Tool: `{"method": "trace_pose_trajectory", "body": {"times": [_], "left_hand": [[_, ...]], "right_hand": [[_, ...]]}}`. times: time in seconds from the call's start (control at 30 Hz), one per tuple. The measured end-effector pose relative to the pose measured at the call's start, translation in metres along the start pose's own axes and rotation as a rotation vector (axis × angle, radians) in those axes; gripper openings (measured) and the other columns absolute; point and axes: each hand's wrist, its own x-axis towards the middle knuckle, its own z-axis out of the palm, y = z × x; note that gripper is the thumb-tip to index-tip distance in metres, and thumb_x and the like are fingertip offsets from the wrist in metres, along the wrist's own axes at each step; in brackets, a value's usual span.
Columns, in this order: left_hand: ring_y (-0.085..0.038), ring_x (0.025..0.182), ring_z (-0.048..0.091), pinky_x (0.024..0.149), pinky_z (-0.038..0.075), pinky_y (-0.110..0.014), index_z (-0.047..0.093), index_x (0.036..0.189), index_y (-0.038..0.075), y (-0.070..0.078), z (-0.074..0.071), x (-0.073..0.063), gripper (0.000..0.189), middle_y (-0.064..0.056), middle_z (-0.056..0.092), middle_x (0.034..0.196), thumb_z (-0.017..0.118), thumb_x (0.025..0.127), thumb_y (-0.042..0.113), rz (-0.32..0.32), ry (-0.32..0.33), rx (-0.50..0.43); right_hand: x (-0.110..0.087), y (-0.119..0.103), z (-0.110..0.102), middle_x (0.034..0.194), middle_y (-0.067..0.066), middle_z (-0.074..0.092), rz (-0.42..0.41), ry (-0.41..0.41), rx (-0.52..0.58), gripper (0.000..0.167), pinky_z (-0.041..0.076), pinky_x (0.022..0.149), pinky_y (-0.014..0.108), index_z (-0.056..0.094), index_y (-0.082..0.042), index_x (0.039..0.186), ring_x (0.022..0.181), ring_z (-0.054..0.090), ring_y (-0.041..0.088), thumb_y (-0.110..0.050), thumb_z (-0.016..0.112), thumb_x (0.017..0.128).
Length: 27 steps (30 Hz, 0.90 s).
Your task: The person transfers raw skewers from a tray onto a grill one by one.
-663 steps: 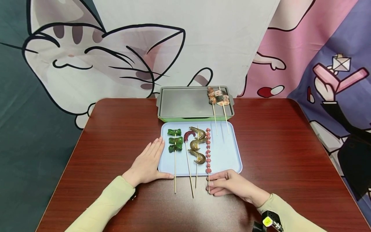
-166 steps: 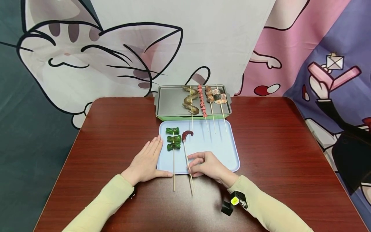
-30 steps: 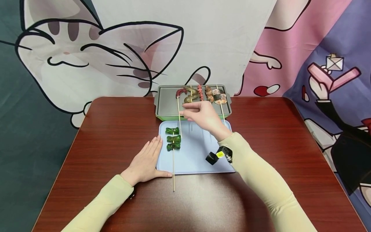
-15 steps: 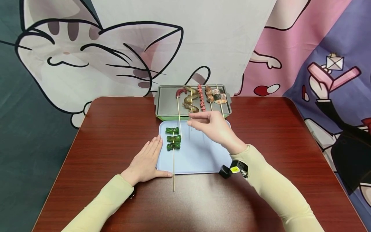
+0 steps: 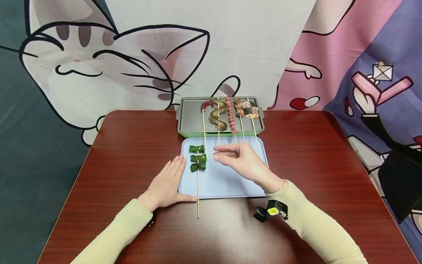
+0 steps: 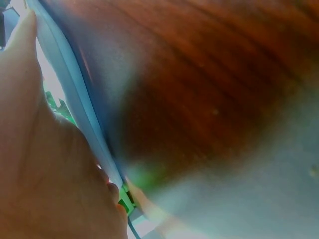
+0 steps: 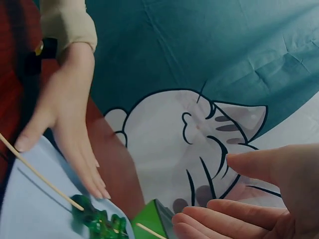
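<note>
My left hand lies with straight fingers along the left edge of the light blue tray, its thumb at the front rim. On the tray rests a skewer of green pepper pieces, its stick jutting past the front rim. My right hand hovers over the tray with relaxed fingers and holds nothing; the right wrist view shows its thumb and fingers spread apart. Behind, a curled dark red tentacle skewer lies on the grey griddle pan, left of a shrimp skewer.
Further right on the pan lie a skewer of small pink-red pieces, a browned meat skewer and a fish chunk skewer. Their sticks overhang toward the tray. The brown table meets a printed cat cloth behind.
The shrimp, pink-red and tentacle skewers have gone from tray to pan. In the last second my right hand let go of the tentacle skewer and drew back over the tray. Left hand stays.
</note>
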Motion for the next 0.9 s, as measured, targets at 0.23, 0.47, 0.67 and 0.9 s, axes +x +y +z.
{"method": "trace_pose_trajectory", "body": {"times": [0.23, 0.47, 0.67, 0.9], "left_hand": [[-0.036, 0.153, 0.013, 0.122, 0.013, -0.049, 0.022, 0.157, -0.01, 0.002, -0.002, -0.001, 0.13, -0.025, 0.012, 0.166, 0.057, 0.078, 0.087, 0.002, 0.007, -0.007], [-0.037, 0.152, 0.016, 0.122, 0.015, -0.049, 0.024, 0.156, -0.011, 0.005, -0.005, -0.002, 0.128, -0.025, 0.014, 0.165, 0.061, 0.078, 0.083, 0.003, 0.013, 0.001], [-0.037, 0.152, 0.016, 0.122, 0.015, -0.049, 0.024, 0.156, -0.011, 0.004, -0.005, -0.001, 0.129, -0.026, 0.014, 0.165, 0.061, 0.078, 0.084, 0.007, 0.014, 0.008], [-0.036, 0.153, 0.014, 0.122, 0.013, -0.048, 0.022, 0.157, -0.01, 0.003, -0.005, 0.0, 0.131, -0.025, 0.013, 0.165, 0.061, 0.076, 0.085, 0.006, 0.007, 0.02]], "right_hand": [[-0.006, 0.012, 0.009, 0.112, 0.004, 0.075, 0.014, -0.021, 0.003, 0.04, 0.052, 0.098, 0.044, 0.072, -0.007, 0.127, 0.109, 0.069, 0.016, -0.031, 0.075, 0.094], [-0.008, 0.033, 0.027, 0.11, 0.006, 0.075, 0.029, -0.071, 0.014, 0.042, 0.053, 0.097, 0.04, 0.071, -0.001, 0.127, 0.107, 0.07, 0.017, -0.028, 0.074, 0.095], [-0.006, 0.049, 0.043, 0.109, 0.008, 0.076, 0.058, -0.108, 0.021, 0.047, 0.053, 0.096, 0.037, 0.067, 0.005, 0.129, 0.106, 0.07, 0.017, -0.026, 0.073, 0.095], [0.005, 0.068, 0.058, 0.107, 0.013, 0.075, 0.169, -0.157, 0.165, 0.049, 0.058, 0.086, 0.035, 0.065, 0.008, 0.13, 0.1, 0.072, 0.023, -0.023, 0.074, 0.093]]}}
